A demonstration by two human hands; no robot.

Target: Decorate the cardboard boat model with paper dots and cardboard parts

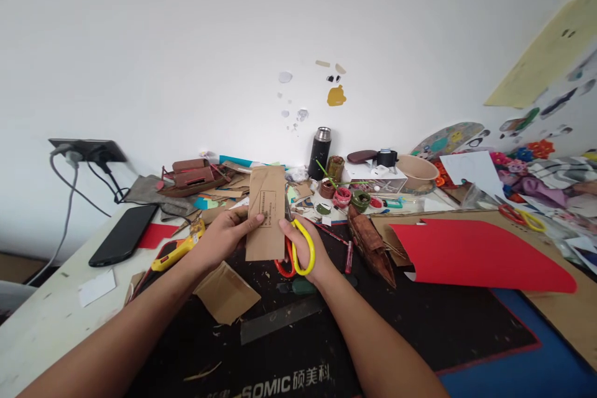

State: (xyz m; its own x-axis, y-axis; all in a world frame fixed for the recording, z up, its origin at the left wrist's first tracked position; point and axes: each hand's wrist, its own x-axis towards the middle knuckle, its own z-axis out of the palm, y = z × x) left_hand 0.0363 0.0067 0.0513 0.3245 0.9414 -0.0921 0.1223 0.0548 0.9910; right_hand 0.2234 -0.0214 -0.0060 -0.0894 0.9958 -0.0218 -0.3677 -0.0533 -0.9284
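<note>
A rectangular brown cardboard piece [265,239] with a printed box stands upright in the middle of the view. My left hand [228,233] grips its left edge, thumb on the printed face. On the other side, my right hand [305,245] is closed round scissors [305,255] with one yellow and one red handle, its thumb at the cardboard's right edge. The blades are mostly hidden behind the fingers and cardboard. Below my left hand, another cardboard piece [227,293] lies on the black mat [298,354], near a clear ruler-like strip [280,320].
At left are a black phone [124,235] and a yellow glue gun [180,249]. A brown model boat [370,245] and a red sheet [480,255] lie at right. Paint jars [342,197], a black bottle [320,152] and a beige bowl [416,173] stand toward the wall, beside cardboard scraps.
</note>
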